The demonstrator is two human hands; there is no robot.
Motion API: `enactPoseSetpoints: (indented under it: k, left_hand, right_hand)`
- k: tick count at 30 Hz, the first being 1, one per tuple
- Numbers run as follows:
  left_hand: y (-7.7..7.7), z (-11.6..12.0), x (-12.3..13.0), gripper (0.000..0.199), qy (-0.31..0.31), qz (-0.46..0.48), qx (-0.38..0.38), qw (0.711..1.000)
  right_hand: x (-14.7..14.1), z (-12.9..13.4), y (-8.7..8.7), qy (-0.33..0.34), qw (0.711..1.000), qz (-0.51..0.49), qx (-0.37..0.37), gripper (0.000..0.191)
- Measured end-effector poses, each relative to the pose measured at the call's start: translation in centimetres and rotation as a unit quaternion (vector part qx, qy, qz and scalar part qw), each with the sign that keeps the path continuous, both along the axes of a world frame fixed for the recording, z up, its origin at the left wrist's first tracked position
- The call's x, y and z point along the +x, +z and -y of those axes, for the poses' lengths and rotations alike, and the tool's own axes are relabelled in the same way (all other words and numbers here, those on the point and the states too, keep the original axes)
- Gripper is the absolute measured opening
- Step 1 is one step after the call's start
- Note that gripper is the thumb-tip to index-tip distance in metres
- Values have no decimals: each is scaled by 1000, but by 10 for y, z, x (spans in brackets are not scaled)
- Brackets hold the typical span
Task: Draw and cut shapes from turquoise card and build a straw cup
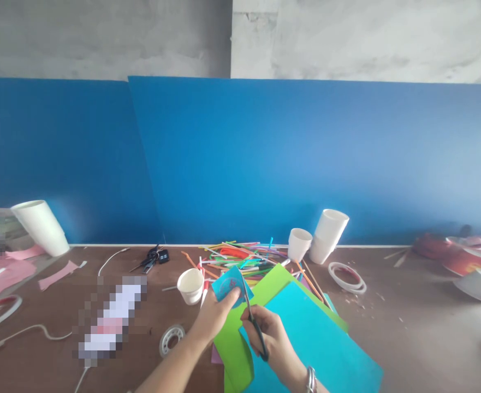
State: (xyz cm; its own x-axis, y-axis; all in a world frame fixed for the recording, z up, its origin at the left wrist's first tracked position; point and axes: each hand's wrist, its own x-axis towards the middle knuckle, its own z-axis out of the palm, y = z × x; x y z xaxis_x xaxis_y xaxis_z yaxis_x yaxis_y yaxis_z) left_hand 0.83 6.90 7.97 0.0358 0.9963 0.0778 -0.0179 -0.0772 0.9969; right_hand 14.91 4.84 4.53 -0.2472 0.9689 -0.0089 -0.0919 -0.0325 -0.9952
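Observation:
My left hand (219, 312) pinches a small piece of blue paper (224, 284) that bears a drawn round outline and a reddish mark. In my right hand (267, 330) is a pair of scissors (257, 330) with dark handles, its blades pointing up at the right part of the blue piece. Whether the blades are parted cannot be made out. Beneath both hands lie a large blue sheet (314, 333) and a green sheet (236, 349), overlapping on the table.
Behind the hands spreads a pile of colourful straws (244, 254). Paper cups stand around it, one (190, 286) left and one (300, 244) right. Tape rolls (171, 341) (347, 277), keys (154, 257), a cable (31, 330) and pink paper (58, 274) lie about. A blue partition (265, 164) closes the back.

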Motion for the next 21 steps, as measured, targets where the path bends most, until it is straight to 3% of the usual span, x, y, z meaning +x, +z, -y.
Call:
enactPoseSetpoints:
  k: [21]
  left_hand:
    - [11,0,-9,24,-50,-41,-12,998]
  right_hand:
    - [1,0,9,3,999,34,-20,20]
